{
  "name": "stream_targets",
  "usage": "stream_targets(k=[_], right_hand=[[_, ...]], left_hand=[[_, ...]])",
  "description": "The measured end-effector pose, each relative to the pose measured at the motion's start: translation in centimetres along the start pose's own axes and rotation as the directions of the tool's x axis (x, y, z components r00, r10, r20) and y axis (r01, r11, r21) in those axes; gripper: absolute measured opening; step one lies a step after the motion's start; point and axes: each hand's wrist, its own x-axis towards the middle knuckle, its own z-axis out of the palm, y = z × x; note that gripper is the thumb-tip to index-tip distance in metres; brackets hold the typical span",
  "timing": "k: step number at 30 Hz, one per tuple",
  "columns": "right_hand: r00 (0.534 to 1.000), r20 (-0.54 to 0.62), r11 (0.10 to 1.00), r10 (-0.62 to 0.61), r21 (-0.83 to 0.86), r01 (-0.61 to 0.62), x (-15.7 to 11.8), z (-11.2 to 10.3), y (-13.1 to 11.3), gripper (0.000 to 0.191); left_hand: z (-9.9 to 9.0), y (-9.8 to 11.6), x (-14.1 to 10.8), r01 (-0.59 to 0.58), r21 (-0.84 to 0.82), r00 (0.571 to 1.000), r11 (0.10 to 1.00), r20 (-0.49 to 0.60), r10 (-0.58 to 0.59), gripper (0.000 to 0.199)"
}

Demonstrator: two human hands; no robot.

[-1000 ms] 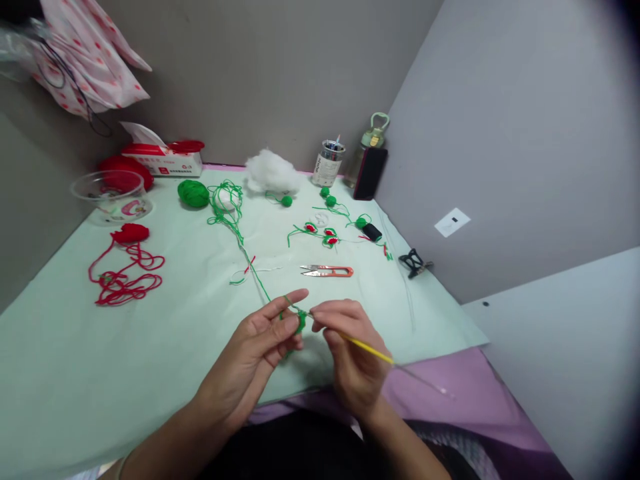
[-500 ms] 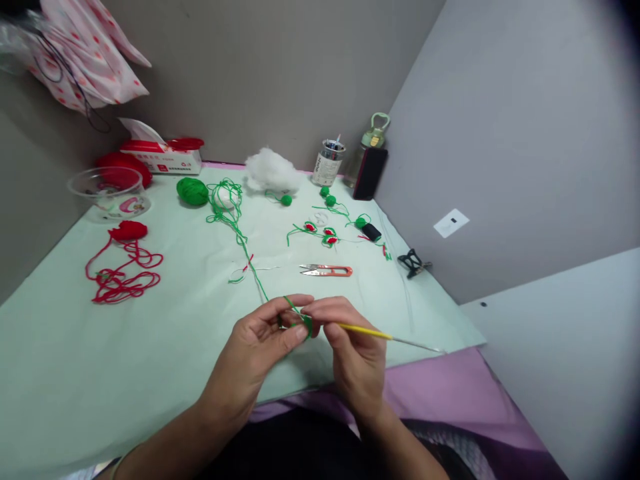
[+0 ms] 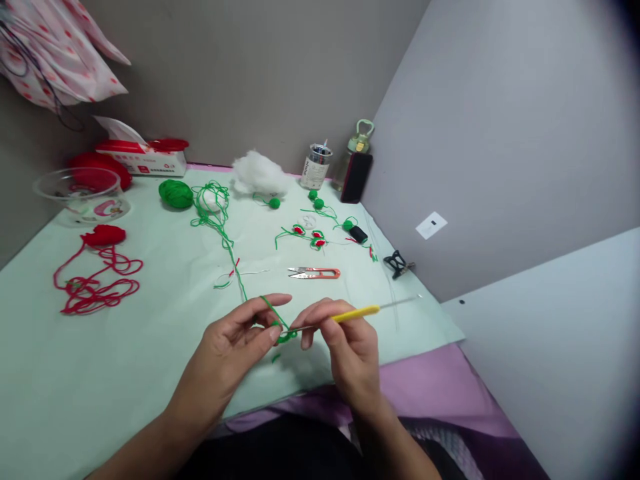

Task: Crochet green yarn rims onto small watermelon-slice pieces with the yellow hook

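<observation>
My left hand (image 3: 233, 343) pinches a small green crochet piece (image 3: 287, 335) between thumb and fingers, with green yarn (image 3: 273, 308) running over the raised index finger. That strand leads back to a loose green tangle (image 3: 213, 207) around a white ball. My right hand (image 3: 347, 347) grips a crochet hook (image 3: 356, 313) by its yellow handle. The hook's metal shaft reaches left to the green piece, and its other metal end points right. Whether the tip is inside a stitch is too small to tell. Beyond the hands lie orange thread snips (image 3: 327, 273).
Red yarn (image 3: 103, 280) lies loose at left by a clear tub (image 3: 83, 193). At the back are a green yarn ball (image 3: 176, 194), white stuffing (image 3: 260, 175), a can (image 3: 316, 167) and a phone (image 3: 357, 178). Small red-and-green pieces (image 3: 317, 240) lie past the snips.
The crochet hook has tilted, its right end now higher. My right hand has drawn slightly away from the left fingers, showing more of the green piece. The whole view has shifted.
</observation>
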Motion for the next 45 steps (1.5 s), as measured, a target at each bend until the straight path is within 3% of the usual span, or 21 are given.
stream_targets(k=[7,11,13,17,19,21,23,26,29,31,32,36,43,45], right_hand=[[0.958,0.168,0.899,-0.232,-0.338,0.277,-0.3,-0.1,-0.7,0.019],[0.926,0.232,0.812,-0.298,-0.449,0.373,-0.1,0.0,-1.2,0.019],[0.899,0.261,0.727,-0.351,-0.529,0.437,0.0,0.0,-1.3,0.020],[0.794,0.387,0.394,-0.469,-0.713,0.580,-0.4,0.3,-1.1,0.024],[0.748,0.401,0.305,-0.528,-0.733,0.608,-0.8,0.4,-0.9,0.032],[0.765,0.356,0.368,-0.537,-0.717,0.592,-1.2,0.3,-0.7,0.037],[0.834,0.266,0.557,-0.483,-0.642,0.527,-1.4,0.1,-0.6,0.037],[0.942,0.066,0.855,-0.328,-0.403,0.326,-0.9,-0.1,-0.6,0.027],[0.991,-0.085,0.994,-0.107,-0.045,0.103,-0.2,0.0,-0.4,0.021],[0.996,-0.083,0.996,-0.039,0.081,0.046,0.1,0.2,-0.3,0.019],[0.996,-0.068,0.997,-0.052,0.058,0.056,0.1,0.3,-0.3,0.018],[0.974,0.002,0.942,-0.228,-0.254,0.221,-0.5,1.0,-0.6,0.022],[0.949,0.078,0.877,-0.307,-0.363,0.313,-0.8,1.2,-0.8,0.027],[0.930,0.120,0.800,-0.347,-0.480,0.360,-0.9,1.1,-0.8,0.030]], left_hand=[[-1.0,-0.4,0.6,-0.163,0.287,0.986,0.944,0.076,0.147,0.030],[-1.2,-1.0,0.6,-0.221,0.324,0.975,0.920,0.069,0.210,0.028],[-1.0,-1.1,0.5,-0.221,0.287,0.975,0.932,0.065,0.211,0.033],[-0.6,-0.7,0.1,-0.036,-0.004,0.991,0.999,0.129,0.036,0.050],[-0.4,-0.4,0.1,0.134,-0.169,0.967,0.976,0.239,-0.092,0.057],[-0.3,-0.3,0.2,0.273,-0.268,0.927,0.924,0.331,-0.178,0.061],[-0.3,-0.1,0.3,0.330,-0.316,0.913,0.889,0.348,-0.215,0.061],[-0.4,-0.1,0.4,0.263,-0.329,0.948,0.907,0.261,-0.180,0.050],[-0.3,-0.2,0.2,0.126,-0.256,0.985,0.958,0.150,-0.089,0.035],[0.0,-0.4,-0.1,0.064,-0.214,0.991,0.975,0.130,-0.037,0.034],[0.2,-0.5,-0.2,0.046,-0.210,0.991,0.977,0.136,-0.017,0.036],[0.6,-1.1,-0.5,0.058,-0.233,0.978,0.971,0.207,-0.009,0.043],[0.1,-1.3,0.2,0.061,-0.178,0.979,0.982,0.204,-0.024,0.037],[0.1,-1.3,0.2,0.069,-0.184,0.980,0.981,0.197,-0.032,0.044]])
